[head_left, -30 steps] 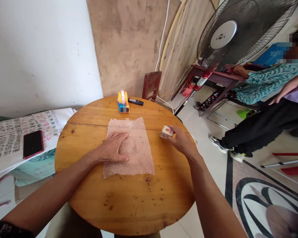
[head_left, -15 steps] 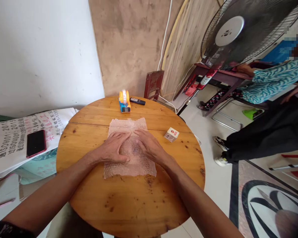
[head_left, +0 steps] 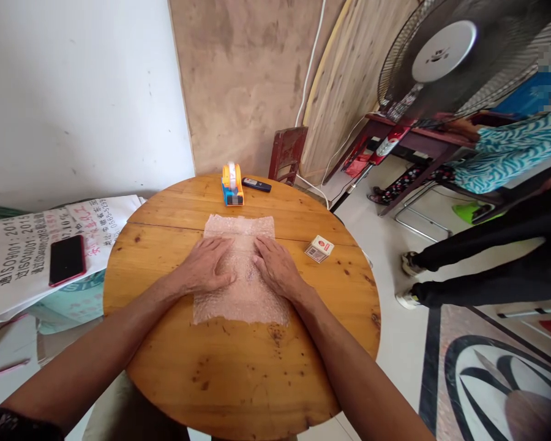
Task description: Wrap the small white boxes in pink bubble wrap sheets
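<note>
A pinkish, see-through sheet of bubble wrap (head_left: 243, 306) lies flat on the round wooden table (head_left: 239, 380). My left hand (head_left: 207, 264) rests open on its left side, fingers stretched away from me and thumb pointing inward. On the right side, my right hand (head_left: 278, 264) also lies open, palm down. A strip of the wrap shows between the two hands. To the right of the sheet sits a small printed box (head_left: 319, 249). Beyond the sheet stand an orange and blue tape dispenser (head_left: 232, 185) and a dark, slim handheld device (head_left: 256, 184).
A phone (head_left: 68, 260) in a red case lies on white printed sacks (head_left: 18, 257) left of the table. A red chair (head_left: 288, 154) stands behind it. To the right are a large fan (head_left: 443, 52), a seated person (head_left: 509, 153) and a standing person's dark-trousered legs (head_left: 477, 245).
My hands have slid apart across the bubble wrap, the left one leftward and the right one slightly to the right. The standing person's legs have spread apart. The view has shifted a little.
</note>
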Available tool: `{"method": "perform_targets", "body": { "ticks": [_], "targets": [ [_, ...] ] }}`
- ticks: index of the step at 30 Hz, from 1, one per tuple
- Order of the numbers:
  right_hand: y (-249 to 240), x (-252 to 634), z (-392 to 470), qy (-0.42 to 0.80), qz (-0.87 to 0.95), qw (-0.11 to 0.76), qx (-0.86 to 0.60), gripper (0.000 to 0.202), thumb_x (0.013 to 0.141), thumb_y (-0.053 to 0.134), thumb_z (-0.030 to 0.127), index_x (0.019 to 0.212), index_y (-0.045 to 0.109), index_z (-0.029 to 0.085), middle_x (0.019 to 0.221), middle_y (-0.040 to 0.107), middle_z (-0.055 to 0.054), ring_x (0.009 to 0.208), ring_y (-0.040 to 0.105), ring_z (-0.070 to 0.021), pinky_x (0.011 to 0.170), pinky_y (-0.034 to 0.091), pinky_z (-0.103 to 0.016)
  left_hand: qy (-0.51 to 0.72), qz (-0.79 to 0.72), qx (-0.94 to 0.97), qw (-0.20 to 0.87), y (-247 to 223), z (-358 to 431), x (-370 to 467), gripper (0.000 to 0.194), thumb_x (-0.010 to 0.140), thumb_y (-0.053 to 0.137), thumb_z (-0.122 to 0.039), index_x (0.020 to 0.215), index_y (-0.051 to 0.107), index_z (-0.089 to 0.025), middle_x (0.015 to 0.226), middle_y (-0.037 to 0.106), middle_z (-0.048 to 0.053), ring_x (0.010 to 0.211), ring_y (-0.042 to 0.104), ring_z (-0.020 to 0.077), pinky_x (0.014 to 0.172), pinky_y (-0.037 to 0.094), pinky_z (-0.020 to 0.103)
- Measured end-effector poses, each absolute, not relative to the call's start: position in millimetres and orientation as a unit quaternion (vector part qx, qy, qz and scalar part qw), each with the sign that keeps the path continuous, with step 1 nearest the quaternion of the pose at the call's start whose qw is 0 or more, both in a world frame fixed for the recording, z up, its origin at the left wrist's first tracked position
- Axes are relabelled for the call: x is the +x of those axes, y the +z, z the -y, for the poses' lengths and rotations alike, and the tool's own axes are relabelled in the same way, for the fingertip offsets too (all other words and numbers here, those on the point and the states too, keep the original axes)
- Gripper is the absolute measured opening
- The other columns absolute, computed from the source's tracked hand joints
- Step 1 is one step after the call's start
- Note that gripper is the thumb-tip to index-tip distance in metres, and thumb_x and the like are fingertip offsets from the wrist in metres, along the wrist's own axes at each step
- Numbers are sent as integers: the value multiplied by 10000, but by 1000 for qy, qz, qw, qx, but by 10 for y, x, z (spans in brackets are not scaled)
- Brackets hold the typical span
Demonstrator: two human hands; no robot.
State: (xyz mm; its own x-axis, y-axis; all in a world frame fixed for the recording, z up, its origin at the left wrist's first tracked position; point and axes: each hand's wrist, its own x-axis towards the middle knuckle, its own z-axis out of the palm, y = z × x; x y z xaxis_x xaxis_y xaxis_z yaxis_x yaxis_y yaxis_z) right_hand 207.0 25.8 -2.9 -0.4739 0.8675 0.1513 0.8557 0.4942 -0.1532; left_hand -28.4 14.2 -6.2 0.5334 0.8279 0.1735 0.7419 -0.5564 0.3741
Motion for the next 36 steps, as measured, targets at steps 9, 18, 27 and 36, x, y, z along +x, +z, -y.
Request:
{"method": "perform_targets", "body": {
  "ticks": [9, 18, 27, 36],
  "targets": [
    [-5, 2108, -284, 20, 845, 102, -525, 460, 983, 383, 253, 1386, 503, 65, 1462, 494, -168, 1348, 443, -261, 1127, 333, -407, 132, -469, 863, 133, 38, -134, -282, 796, 799, 566, -489, 1438, 387, -48, 1500, 422, 227, 1397, 362, 383, 1149, 288, 544],
    [-45, 2158, -355, 18, 840, 106, -532, 440, 992, 346, 232, 1370, 530, 104, 1470, 500, -137, 1353, 446, -248, 1122, 335, -406, 118, -466, 865, 141, 48, -129, -308, 811, 788, 575, -492, 1436, 391, -40, 1510, 405, 240, 1408, 345, 392, 1154, 278, 553],
    [-20, 2156, -345, 6, 838, 103, -536, 412, 991, 342, 213, 1332, 557, 126, 1452, 517, -139, 1335, 467, -243, 1092, 359, -403, 135, -458, 868, 135, -19, -158, -324, 801, 777, 577, -495, 1437, 402, -76, 1513, 412, 218, 1416, 333, 397, 1156, 266, 564],
    [23, 2207, -336, -8, 840, 67, -538, 396, 990, 348, 189, 1310, 571, 115, 1427, 544, -133, 1309, 488, -261, 1062, 383, -410, 129, -465, 866, 131, -10, -158, -325, 780, 784, 570, -493, 1435, 408, -96, 1525, 404, 200, 1417, 337, 380, 1154, 276, 544]
  ]
}}
